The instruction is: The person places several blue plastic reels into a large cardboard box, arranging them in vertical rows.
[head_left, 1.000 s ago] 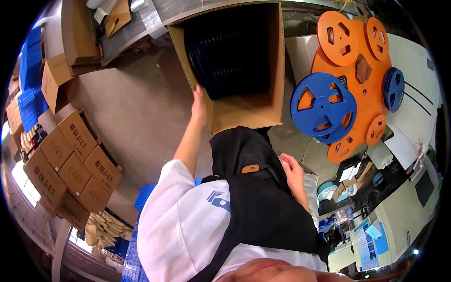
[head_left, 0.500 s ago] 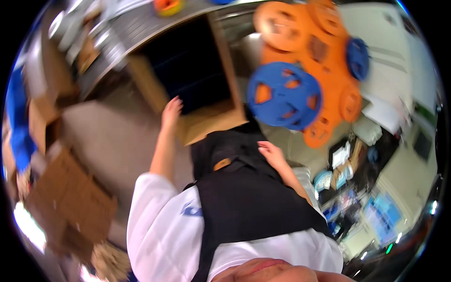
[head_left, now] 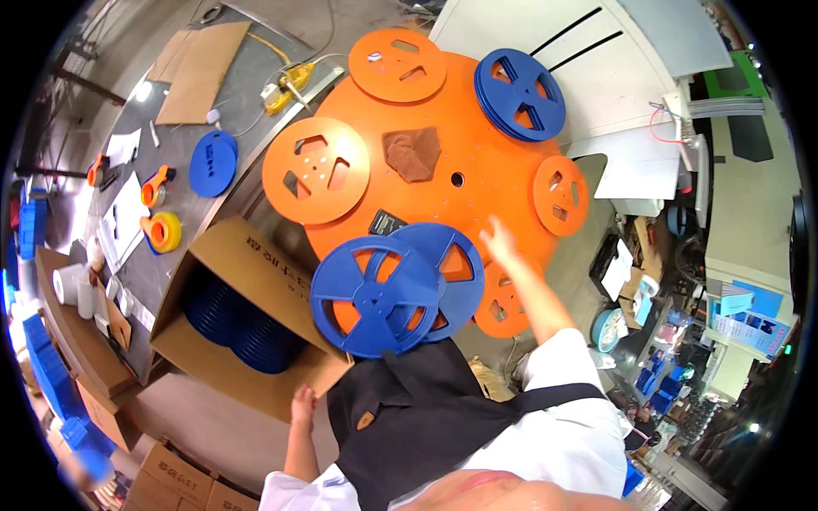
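My right hand (head_left: 498, 242) reaches over the orange round table (head_left: 477, 200), fingers stretched out and nothing in them, just right of two overlapping blue reels. The upper blue reel (head_left: 373, 300) has wide cut-outs and partly covers the lower blue reel (head_left: 464, 277); both lie at the table's near edge. My left hand (head_left: 302, 406) hangs empty beside the open cardboard box (head_left: 223, 362), its fingers loosely bent. Inside that box stand two rows of stacked blue reels (head_left: 264, 345).
Orange discs (head_left: 317, 170) ring the table, with a stack of blue reels (head_left: 520, 94) at its far right. A brown cloth (head_left: 411, 155) and a small black device (head_left: 386, 223) lie on it. The grey workbench (head_left: 183, 149) at left bears tape rolls (head_left: 162, 232) and a power strip (head_left: 290, 88).
My view has turned right, bringing the orange table to the centre and the box to the left. My right hand has moved from beside my apron out over the table.
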A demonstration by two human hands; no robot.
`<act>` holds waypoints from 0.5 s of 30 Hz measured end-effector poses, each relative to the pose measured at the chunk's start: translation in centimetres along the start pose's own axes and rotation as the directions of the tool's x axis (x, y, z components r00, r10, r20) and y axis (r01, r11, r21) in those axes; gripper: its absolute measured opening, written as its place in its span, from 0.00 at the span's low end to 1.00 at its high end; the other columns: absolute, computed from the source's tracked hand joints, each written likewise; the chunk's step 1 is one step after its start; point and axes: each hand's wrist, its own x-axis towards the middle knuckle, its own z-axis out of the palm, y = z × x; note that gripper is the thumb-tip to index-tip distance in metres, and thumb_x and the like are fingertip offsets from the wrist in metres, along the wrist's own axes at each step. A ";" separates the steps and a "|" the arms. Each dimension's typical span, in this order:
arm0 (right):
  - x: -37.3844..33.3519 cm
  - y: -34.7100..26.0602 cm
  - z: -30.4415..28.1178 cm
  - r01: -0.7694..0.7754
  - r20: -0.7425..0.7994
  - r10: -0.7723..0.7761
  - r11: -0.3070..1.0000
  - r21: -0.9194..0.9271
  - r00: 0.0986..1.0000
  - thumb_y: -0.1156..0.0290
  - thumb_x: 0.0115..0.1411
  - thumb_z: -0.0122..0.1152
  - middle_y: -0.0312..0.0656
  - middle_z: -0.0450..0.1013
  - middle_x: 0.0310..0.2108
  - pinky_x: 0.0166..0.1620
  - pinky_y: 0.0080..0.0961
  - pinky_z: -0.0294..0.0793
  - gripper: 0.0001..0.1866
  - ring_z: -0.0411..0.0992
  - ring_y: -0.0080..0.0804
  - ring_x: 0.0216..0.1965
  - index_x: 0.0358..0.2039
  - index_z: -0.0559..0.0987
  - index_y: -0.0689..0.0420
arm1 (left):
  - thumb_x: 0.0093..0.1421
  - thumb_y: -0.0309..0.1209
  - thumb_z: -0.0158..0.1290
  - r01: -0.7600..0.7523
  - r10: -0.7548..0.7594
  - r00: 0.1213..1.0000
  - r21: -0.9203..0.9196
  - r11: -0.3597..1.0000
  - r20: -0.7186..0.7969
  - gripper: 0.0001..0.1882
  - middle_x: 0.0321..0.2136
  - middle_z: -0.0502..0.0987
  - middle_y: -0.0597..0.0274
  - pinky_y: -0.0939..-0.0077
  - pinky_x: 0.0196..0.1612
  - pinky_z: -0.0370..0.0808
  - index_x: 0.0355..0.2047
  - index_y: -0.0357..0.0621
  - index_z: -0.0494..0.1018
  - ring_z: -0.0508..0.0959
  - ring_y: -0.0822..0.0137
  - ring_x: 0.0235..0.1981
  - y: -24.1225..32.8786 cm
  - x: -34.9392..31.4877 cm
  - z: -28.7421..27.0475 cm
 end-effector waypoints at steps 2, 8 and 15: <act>7.0 1.0 -2.5 0.012 -0.083 -0.019 0.997 -0.082 0.996 0.64 0.54 0.57 0.55 0.54 0.60 0.60 0.36 0.54 0.35 0.54 0.49 0.60 0.59 0.56 0.61 | 0.62 0.37 0.45 0.039 -0.047 0.997 0.120 0.992 0.067 0.21 0.37 0.73 0.64 0.79 0.36 0.68 0.53 0.44 0.64 0.72 0.73 0.34 1.8 -1.5 2.8; 21.2 -2.4 -9.5 -0.057 -0.168 -0.012 0.916 -0.398 0.986 0.60 0.53 0.60 0.41 0.36 0.66 0.62 0.47 0.47 0.48 0.36 0.42 0.66 0.64 0.39 0.51 | 0.62 0.33 0.46 -0.062 0.050 0.990 0.093 0.994 0.131 0.19 0.35 0.74 0.64 0.80 0.35 0.68 0.53 0.41 0.66 0.72 0.73 0.35 1.4 -2.2 7.1; 19.8 -1.4 -9.0 0.223 -0.182 -0.333 0.865 -0.450 0.925 0.69 0.49 0.62 0.41 0.69 0.39 0.49 0.39 0.63 0.19 0.65 0.41 0.45 0.42 0.72 0.56 | 0.61 0.35 0.47 0.052 -0.068 0.994 0.183 0.982 0.080 0.21 0.40 0.74 0.62 0.79 0.37 0.69 0.54 0.42 0.64 0.73 0.72 0.37 4.9 -4.9 6.3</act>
